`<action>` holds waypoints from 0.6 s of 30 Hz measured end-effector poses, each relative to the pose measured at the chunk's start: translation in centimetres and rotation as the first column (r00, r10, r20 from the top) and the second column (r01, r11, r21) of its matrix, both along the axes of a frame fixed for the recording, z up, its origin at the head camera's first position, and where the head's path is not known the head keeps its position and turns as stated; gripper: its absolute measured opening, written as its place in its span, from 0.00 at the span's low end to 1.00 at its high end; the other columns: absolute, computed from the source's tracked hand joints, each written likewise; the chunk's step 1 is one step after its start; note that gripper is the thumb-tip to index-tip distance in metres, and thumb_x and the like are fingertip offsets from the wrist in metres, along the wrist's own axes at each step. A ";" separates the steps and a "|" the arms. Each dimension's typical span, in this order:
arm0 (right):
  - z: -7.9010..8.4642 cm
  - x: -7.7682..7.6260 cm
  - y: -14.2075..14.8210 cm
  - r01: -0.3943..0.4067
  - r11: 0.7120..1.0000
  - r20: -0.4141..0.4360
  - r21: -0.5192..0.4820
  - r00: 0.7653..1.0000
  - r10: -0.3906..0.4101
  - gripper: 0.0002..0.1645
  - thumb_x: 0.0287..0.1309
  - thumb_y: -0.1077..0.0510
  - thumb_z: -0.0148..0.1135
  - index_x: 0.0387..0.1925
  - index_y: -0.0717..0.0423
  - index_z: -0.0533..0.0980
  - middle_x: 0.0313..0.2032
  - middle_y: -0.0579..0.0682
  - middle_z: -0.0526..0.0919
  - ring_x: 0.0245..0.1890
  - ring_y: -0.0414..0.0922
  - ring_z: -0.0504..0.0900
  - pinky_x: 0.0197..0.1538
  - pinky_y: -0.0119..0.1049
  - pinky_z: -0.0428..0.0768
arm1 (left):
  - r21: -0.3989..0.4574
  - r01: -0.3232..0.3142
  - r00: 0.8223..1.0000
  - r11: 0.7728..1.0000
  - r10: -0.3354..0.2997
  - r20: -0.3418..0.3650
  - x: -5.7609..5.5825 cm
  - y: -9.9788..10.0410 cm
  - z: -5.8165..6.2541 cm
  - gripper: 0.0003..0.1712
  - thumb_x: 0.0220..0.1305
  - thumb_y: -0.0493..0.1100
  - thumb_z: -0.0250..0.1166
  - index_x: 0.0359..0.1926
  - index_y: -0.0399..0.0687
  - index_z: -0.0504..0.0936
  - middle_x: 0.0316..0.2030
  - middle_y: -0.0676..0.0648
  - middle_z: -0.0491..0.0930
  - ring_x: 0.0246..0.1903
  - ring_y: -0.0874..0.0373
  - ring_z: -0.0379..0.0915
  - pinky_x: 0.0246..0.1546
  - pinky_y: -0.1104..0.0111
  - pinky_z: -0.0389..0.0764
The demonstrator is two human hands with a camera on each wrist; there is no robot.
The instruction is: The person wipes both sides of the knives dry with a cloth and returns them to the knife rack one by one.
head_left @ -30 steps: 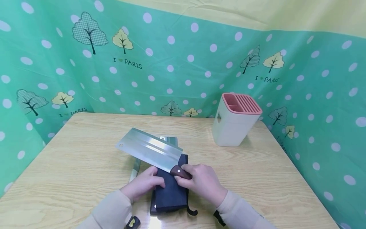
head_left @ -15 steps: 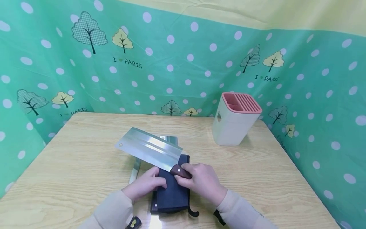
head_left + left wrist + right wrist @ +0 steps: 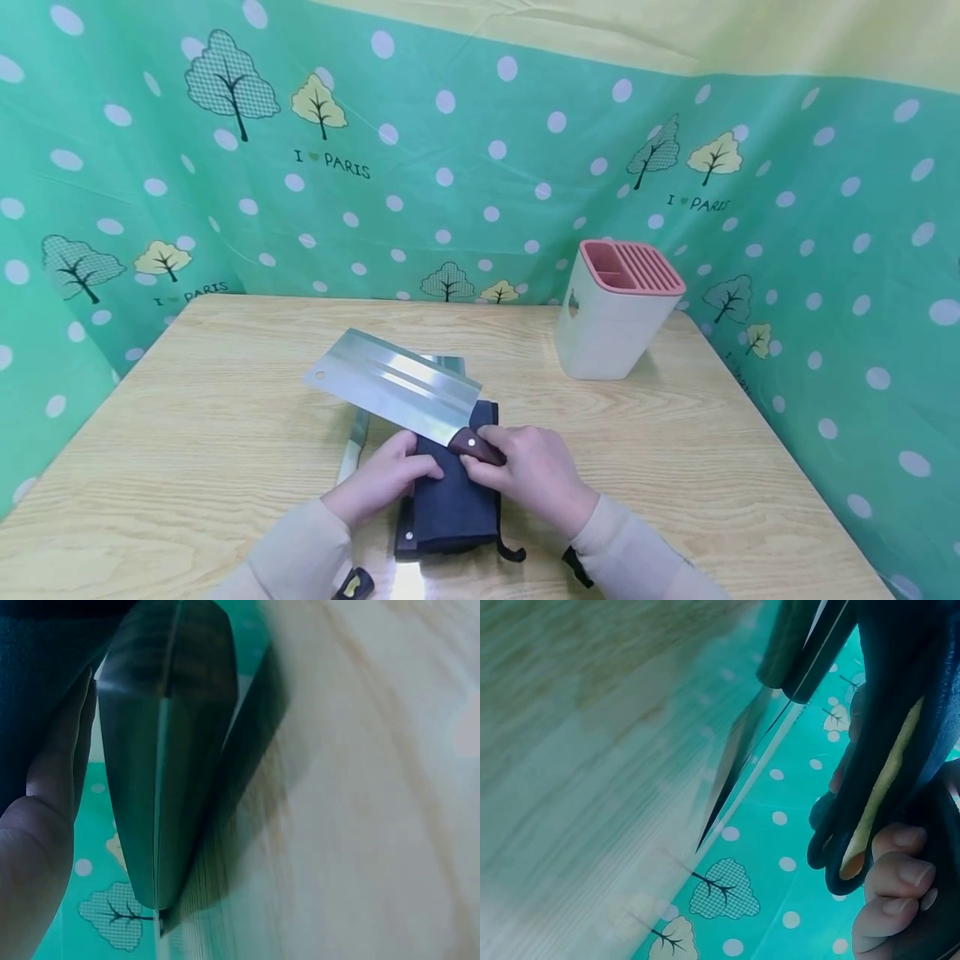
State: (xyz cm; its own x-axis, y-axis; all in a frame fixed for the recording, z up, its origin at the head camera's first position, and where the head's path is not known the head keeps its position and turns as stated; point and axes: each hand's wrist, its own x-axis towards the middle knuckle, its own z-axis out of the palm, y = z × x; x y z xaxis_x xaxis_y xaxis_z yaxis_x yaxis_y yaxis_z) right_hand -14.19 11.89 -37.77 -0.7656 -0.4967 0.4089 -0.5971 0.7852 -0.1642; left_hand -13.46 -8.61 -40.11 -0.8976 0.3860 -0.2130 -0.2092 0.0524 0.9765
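Observation:
In the head view my right hand [image 3: 528,471] grips the dark wooden handle [image 3: 472,444] of a broad cleaver [image 3: 393,387], whose blade slants up to the left. Fingers [image 3: 892,900] curl round that handle in the right wrist view. My left hand [image 3: 382,475] holds the left side of a folded navy cloth [image 3: 456,508], thumb on top and fingers going underneath. This cloth lies below the cleaver's handle, and its fold shows in the right wrist view. Behind it a second blade [image 3: 450,363] sticks out, mostly covered. A dark riveted handle [image 3: 407,537] shows at the cloth's lower left.
Left of the cloth lies a narrow knife [image 3: 352,454], partly hidden by my left arm. A black handle end [image 3: 354,585] shows at the front, and another black object [image 3: 576,568] beside the right sleeve. A white knife block [image 3: 611,333] with a pink slotted top stands back right.
The cloth and my left hand have shifted slightly right. My right hand keeps its grip on the cleaver, which stays nearly still.

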 end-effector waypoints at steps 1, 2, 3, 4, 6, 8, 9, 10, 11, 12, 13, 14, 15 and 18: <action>0.0 0.0 0.0 0.000 1.000 0.001 0.001 1.000 0.000 0.15 0.48 0.41 0.62 0.19 0.43 0.72 0.10 0.33 0.59 0.10 0.31 0.57 0.13 0.24 0.51 | 0.011 -0.001 1.000 1.000 0.001 0.001 0.0 0.0 0.0 0.15 0.50 0.35 0.58 0.39 0.33 0.66 0.29 0.49 0.76 0.26 0.62 0.73 0.29 0.73 0.74; 0.1 0.0 0.0 0.001 1.000 0.001 0.003 1.000 -0.001 0.15 0.48 0.41 0.62 0.18 0.43 0.71 0.10 0.33 0.59 0.10 0.31 0.57 0.13 0.25 0.51 | 0.018 -0.005 1.000 1.000 0.005 0.002 0.0 0.0 0.0 0.16 0.50 0.35 0.58 0.40 0.33 0.66 0.30 0.49 0.76 0.27 0.62 0.74 0.29 0.72 0.75; 0.1 0.0 0.0 0.001 1.000 0.001 0.003 1.000 -0.001 0.16 0.48 0.41 0.62 0.18 0.43 0.71 0.10 0.33 0.58 0.10 0.31 0.57 0.13 0.25 0.51 | 0.023 -0.013 1.000 1.000 0.013 0.005 -0.1 0.0 0.0 0.16 0.50 0.35 0.58 0.40 0.33 0.66 0.30 0.49 0.76 0.28 0.62 0.74 0.30 0.72 0.75; 0.1 0.0 0.0 0.002 1.000 0.003 0.001 1.000 -0.002 0.16 0.48 0.41 0.62 0.18 0.43 0.70 0.10 0.33 0.58 0.10 0.31 0.57 0.13 0.25 0.51 | 0.025 -0.022 1.000 0.999 0.022 0.008 -0.1 0.0 0.0 0.17 0.50 0.35 0.58 0.41 0.32 0.66 0.30 0.49 0.76 0.29 0.62 0.74 0.31 0.72 0.75; 0.1 0.0 0.1 0.008 1.000 0.005 -0.002 1.000 -0.008 0.16 0.49 0.41 0.62 0.17 0.42 0.70 0.10 0.33 0.58 0.10 0.31 0.57 0.13 0.25 0.51 | 0.018 -0.043 0.999 0.999 0.043 0.013 -0.1 0.1 -0.1 0.17 0.50 0.35 0.58 0.41 0.33 0.65 0.30 0.49 0.76 0.28 0.61 0.74 0.31 0.72 0.74; 0.0 0.0 0.2 0.013 1.000 0.003 -0.003 1.000 -0.013 0.16 0.49 0.41 0.62 0.17 0.42 0.71 0.10 0.33 0.59 0.10 0.31 0.57 0.13 0.25 0.51 | 0.005 -0.063 0.998 0.998 0.062 0.016 -0.2 0.2 -0.1 0.17 0.50 0.35 0.59 0.41 0.33 0.65 0.29 0.49 0.74 0.27 0.62 0.72 0.29 0.73 0.73; 0.0 0.0 0.2 0.014 1.000 0.002 -0.002 1.000 -0.014 0.16 0.49 0.41 0.62 0.18 0.42 0.71 0.10 0.33 0.59 0.10 0.31 0.57 0.13 0.25 0.51 | -0.001 -0.073 0.997 0.997 0.073 0.017 -0.2 0.2 -0.2 0.17 0.50 0.35 0.59 0.41 0.33 0.65 0.29 0.49 0.74 0.27 0.62 0.71 0.29 0.73 0.73; -0.1 0.0 0.2 0.015 1.000 0.001 0.001 1.000 -0.015 0.16 0.49 0.41 0.62 0.18 0.42 0.71 0.10 0.33 0.59 0.10 0.31 0.57 0.13 0.25 0.51 | -0.002 -0.080 0.997 0.997 0.080 0.019 -0.2 0.2 -0.2 0.17 0.50 0.35 0.59 0.41 0.33 0.65 0.29 0.49 0.74 0.27 0.61 0.71 0.29 0.73 0.73; -0.1 0.0 0.3 0.016 1.000 0.001 0.005 1.000 -0.016 0.16 0.49 0.41 0.62 0.18 0.43 0.71 0.10 0.33 0.59 0.10 0.31 0.57 0.13 0.25 0.51 | -0.007 -0.089 0.996 0.996 0.089 0.020 -0.2 0.3 -0.2 0.18 0.49 0.35 0.59 0.41 0.33 0.65 0.29 0.49 0.74 0.27 0.61 0.71 0.29 0.73 0.73; -0.1 0.0 0.3 0.015 1.000 0.002 0.009 1.000 -0.015 0.16 0.49 0.40 0.62 0.18 0.43 0.71 0.10 0.33 0.59 0.10 0.31 0.57 0.13 0.25 0.52 | -0.012 -0.102 0.995 0.995 0.103 0.020 -0.2 0.3 -0.2 0.18 0.49 0.34 0.59 0.41 0.33 0.65 0.29 0.49 0.73 0.27 0.61 0.71 0.29 0.73 0.72; -0.1 0.0 0.3 0.012 1.000 0.007 0.010 1.000 -0.012 0.16 0.49 0.40 0.62 0.18 0.43 0.71 0.10 0.33 0.60 0.10 0.31 0.58 0.13 0.25 0.52 | -0.015 -0.115 0.993 0.993 0.115 0.020 -0.2 0.3 -0.2 0.18 0.48 0.34 0.59 0.41 0.33 0.65 0.30 0.48 0.73 0.28 0.61 0.71 0.30 0.73 0.72; -0.1 0.0 0.3 0.011 1.000 0.012 0.011 1.000 -0.011 0.16 0.49 0.40 0.62 0.19 0.43 0.72 0.10 0.33 0.60 0.10 0.31 0.58 0.13 0.25 0.52 | -0.019 -0.128 0.992 0.992 0.129 0.018 -0.2 0.3 -0.2 0.18 0.48 0.34 0.59 0.41 0.33 0.65 0.30 0.48 0.73 0.28 0.60 0.71 0.30 0.72 0.72; -0.1 0.0 0.3 0.011 1.000 0.016 0.014 1.000 -0.011 0.16 0.49 0.40 0.61 0.19 0.43 0.72 0.10 0.33 0.60 0.10 0.31 0.58 0.13 0.25 0.52 | -0.023 -0.142 0.990 0.990 0.143 0.017 -0.2 0.4 -0.2 0.18 0.48 0.34 0.59 0.41 0.33 0.65 0.31 0.47 0.72 0.29 0.60 0.71 0.31 0.72 0.73; -0.1 0.0 0.4 0.014 1.000 0.024 0.017 1.000 -0.014 0.15 0.49 0.40 0.61 0.20 0.43 0.73 0.11 0.34 0.61 0.11 0.32 0.59 0.14 0.26 0.53 | -0.039 -0.174 0.985 0.984 0.175 0.013 -0.3 0.4 -0.2 0.18 0.47 0.34 0.60 0.40 0.33 0.65 0.32 0.47 0.72 0.29 0.59 0.70 0.30 0.72 0.72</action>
